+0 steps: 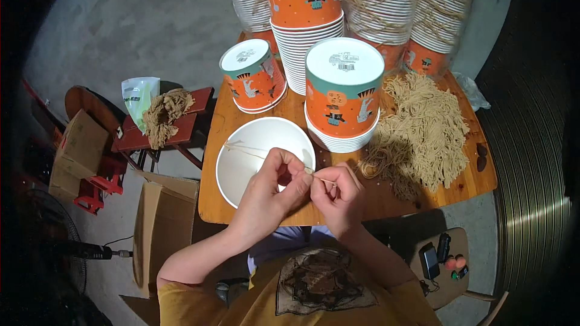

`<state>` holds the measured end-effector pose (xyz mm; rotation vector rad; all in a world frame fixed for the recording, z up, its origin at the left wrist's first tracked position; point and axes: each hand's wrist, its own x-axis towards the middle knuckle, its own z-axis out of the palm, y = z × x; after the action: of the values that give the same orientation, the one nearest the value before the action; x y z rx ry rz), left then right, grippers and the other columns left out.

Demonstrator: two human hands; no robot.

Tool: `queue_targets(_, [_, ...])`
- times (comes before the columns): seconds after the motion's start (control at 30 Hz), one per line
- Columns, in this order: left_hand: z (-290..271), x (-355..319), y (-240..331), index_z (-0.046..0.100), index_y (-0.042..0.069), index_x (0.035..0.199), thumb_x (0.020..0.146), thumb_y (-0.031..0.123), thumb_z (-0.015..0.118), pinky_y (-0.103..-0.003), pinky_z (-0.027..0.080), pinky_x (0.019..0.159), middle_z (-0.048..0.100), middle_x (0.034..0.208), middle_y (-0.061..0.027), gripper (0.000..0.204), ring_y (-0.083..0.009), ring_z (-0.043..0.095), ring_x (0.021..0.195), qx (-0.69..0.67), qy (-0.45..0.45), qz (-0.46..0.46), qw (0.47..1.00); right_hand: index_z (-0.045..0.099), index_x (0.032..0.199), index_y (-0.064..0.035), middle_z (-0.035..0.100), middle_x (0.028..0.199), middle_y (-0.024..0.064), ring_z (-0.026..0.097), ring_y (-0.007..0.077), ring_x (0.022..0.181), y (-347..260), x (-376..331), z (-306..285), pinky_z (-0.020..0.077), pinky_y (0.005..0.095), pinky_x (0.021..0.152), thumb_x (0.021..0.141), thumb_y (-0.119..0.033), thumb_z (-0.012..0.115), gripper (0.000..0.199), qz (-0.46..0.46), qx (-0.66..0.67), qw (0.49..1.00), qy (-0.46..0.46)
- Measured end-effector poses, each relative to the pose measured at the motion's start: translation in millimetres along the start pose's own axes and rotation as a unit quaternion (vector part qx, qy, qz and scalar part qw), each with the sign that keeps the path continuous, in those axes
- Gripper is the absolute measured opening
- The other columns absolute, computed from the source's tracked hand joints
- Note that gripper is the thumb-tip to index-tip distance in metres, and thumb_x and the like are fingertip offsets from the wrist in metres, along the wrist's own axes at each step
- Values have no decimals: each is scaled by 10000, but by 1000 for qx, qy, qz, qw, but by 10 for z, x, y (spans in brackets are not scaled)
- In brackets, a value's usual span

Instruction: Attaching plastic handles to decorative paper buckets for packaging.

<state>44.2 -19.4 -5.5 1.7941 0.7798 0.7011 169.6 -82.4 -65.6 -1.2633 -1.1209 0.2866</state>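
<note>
A white paper bucket [232, 172] lies in front of me with its open mouth facing up. A thin tan cord [244, 150] runs from its far left rim across the opening to my fingers. My left hand [269, 190] is closed in a pinch on the cord, over the bucket's right side. Right beside it, my right hand [338, 196] also pinches the cord, fingertips nearly touching the left ones. The exact join between the fingers is hidden. Beyond my right hand, an upside-down stack of orange and green paper buckets [343, 99] stands close by.
A heap of loose tan cords [429, 133] covers the table's right side. Taller bucket stacks [308, 42] and a smaller bucket [251, 81] stand at the back. To the left are a red bench [163, 130] with more cord and a cardboard box [151, 229].
</note>
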Motion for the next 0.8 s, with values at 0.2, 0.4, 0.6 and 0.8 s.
queue_targets(0.2, [-22,28,-20,459,33,950,922,66,559,-203,415,699,512,828,11,109,-48,481,772,-98,-19,-39,994,597,859,-42,506,713,21,444,48,513,2,-14,14,364,219,449,770,14,690,141,-68,-13,998,0])
queue_targets(0.4, [-78,56,31,500,17,961,926,83,562,-192,420,703,531,837,16,97,-40,478,765,-143,-43,-102,984,585,888,-54,515,718,32,472,93,527,81,-41,-2,379,249,457,761,4,699,181,-109,-38,993,-5])
queue_targets(0.6, [-101,14,114,579,-15,995,937,89,555,-205,446,747,593,878,-9,121,-51,525,807,-124,-50,-121,984,552,914,-86,516,704,50,546,210,572,117,-2,20,427,329,488,727,-37,727,260,-196,-123,973,14])
queue_targets(0.8, [-91,-36,87,582,-11,1025,944,90,545,-210,450,784,604,911,-20,135,-62,537,838,-138,-36,-108,984,556,927,-101,506,694,36,543,217,586,131,2,40,428,333,503,715,-52,734,281,-225,-148,963,26])
